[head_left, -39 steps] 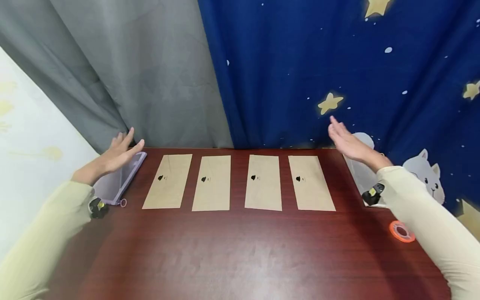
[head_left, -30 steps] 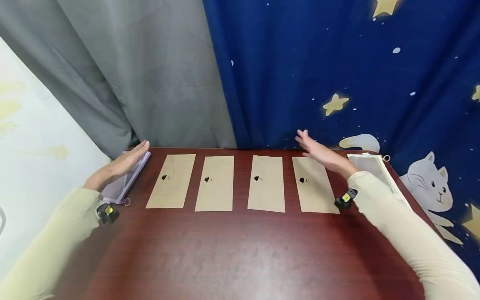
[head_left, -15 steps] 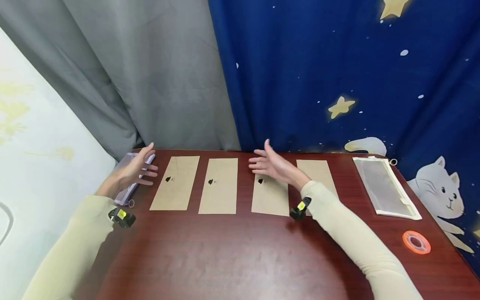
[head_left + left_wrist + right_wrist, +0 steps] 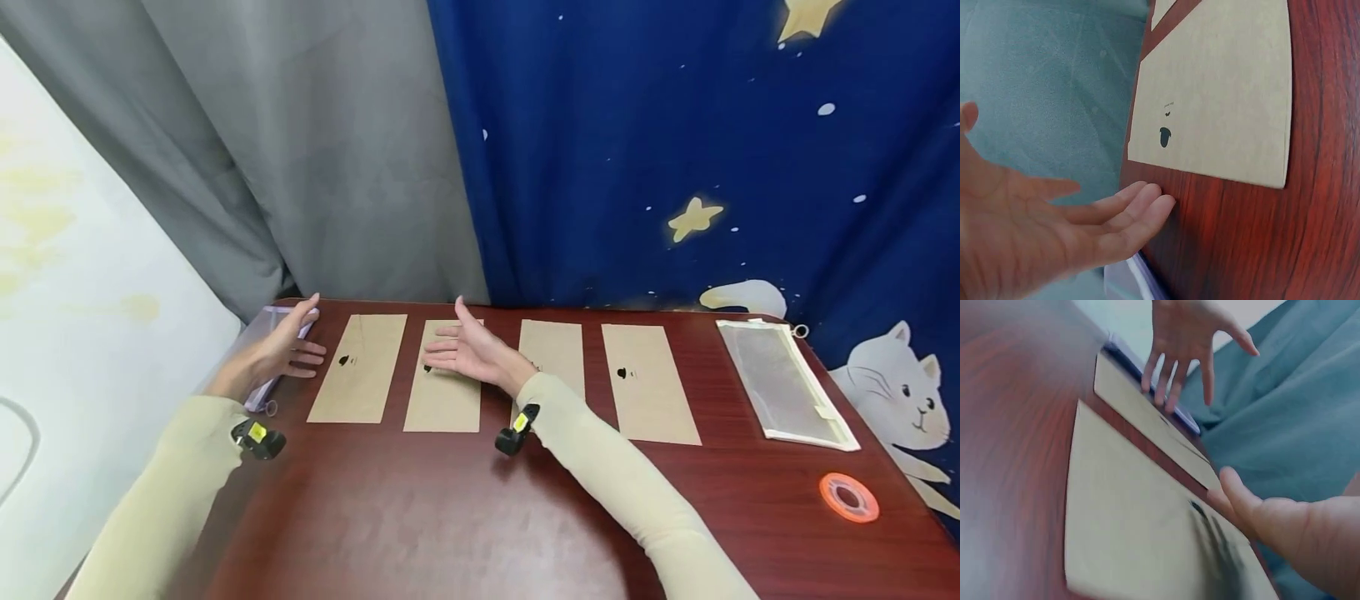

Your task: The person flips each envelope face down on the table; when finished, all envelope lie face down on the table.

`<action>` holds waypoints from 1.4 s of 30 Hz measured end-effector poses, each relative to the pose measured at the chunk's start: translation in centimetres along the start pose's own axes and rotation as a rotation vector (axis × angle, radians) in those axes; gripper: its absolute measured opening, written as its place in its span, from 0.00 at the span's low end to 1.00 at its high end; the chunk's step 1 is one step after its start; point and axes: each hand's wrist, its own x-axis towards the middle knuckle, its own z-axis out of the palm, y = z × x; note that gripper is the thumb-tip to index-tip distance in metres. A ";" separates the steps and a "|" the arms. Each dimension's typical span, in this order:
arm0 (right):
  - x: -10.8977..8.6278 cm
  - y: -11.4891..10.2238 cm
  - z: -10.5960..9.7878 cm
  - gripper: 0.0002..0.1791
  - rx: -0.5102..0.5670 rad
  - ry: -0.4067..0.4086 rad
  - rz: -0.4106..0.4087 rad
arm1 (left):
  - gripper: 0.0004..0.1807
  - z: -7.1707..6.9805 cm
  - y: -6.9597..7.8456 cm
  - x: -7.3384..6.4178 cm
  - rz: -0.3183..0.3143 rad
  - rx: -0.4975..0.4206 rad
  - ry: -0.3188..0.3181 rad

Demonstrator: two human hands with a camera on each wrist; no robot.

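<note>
Several tan kraft-paper rectangles with a small black hat print lie in a row on the dark red table. My left hand [image 4: 281, 350] is held in the air with fingers spread, between the purple-edged pouch [image 4: 257, 402] and the leftmost rectangle [image 4: 358, 375]. It holds nothing. My right hand [image 4: 476, 350] hovers over the second rectangle [image 4: 442, 408], thumb up and fingers extended leftward, covering part of its print. No object is in it. The right forearm crosses above the third rectangle [image 4: 552, 346]. In the right wrist view, both palms appear, with the left hand [image 4: 1185, 337] farther back.
The rightmost kraft-paper rectangle [image 4: 652, 392] lies uncovered. A white-edged mesh zip pouch [image 4: 783, 379] rests at the table's right side, with an orange ring-shaped roll [image 4: 868, 509] nearer the front. Grey curtain [image 4: 337, 167] and blue star-print curtain [image 4: 585, 167] hang behind the table.
My right hand has swept leftward from the mesh pouch to the second rectangle. The left hand has turned, fingers now pointing right. The head view has shifted slightly; the rectangles stay put.
</note>
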 end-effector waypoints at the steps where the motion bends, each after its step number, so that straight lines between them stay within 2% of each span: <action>1: 0.4 0.1 0.2 0.55 0.035 0.018 0.006 | 0.57 0.1 0.1 0.2 -0.009 -0.018 0.011; 5: 1.5 0.4 0.9 0.57 0.131 0.068 0.018 | 0.59 0.6 0.4 0.7 -0.040 -0.092 0.066; 9: 2.2 0.4 1.5 0.57 0.182 0.101 0.025 | 0.60 0.8 0.9 0.9 -0.059 -0.117 0.108; 15: 2.7 0.3 2.3 0.57 0.172 0.118 0.034 | 0.59 1.6 2.0 1.3 -0.113 -0.080 0.171; 18: 2.8 0.3 2.6 0.57 0.143 0.136 0.039 | 0.55 2.4 2.5 1.5 -0.157 -0.033 0.218; 19: 2.9 0.4 2.7 0.57 0.137 0.142 0.040 | 0.52 2.7 2.6 1.6 -0.174 -0.021 0.252; 23: 3.3 0.7 3.3 0.56 0.119 0.150 0.051 | 0.44 3.1 2.5 1.8 -0.216 0.032 0.305; 25: 3.6 0.9 3.6 0.55 0.110 0.153 0.054 | 0.40 2.9 2.3 1.8 -0.220 0.042 0.306; 28: 3.9 1.2 4.1 0.51 0.098 0.178 0.050 | 0.36 2.6 2.0 1.6 -0.201 0.053 0.269; 31: 4.2 1.5 4.5 0.40 0.057 0.218 0.019 | 0.34 2.5 1.9 1.3 -0.177 0.050 0.235; 36: 4.3 2.3 5.3 0.19 -0.115 0.330 -0.087 | 0.28 2.2 2.1 1.0 -0.150 0.051 0.224; 39: 4.3 3.0 5.7 0.16 -0.187 0.410 -0.160 | 0.22 2.1 2.2 1.1 -0.146 0.034 0.239; 42: 4.2 3.8 6.1 0.16 -0.199 0.463 -0.236 | 0.18 2.1 2.4 1.1 -0.140 0.005 0.244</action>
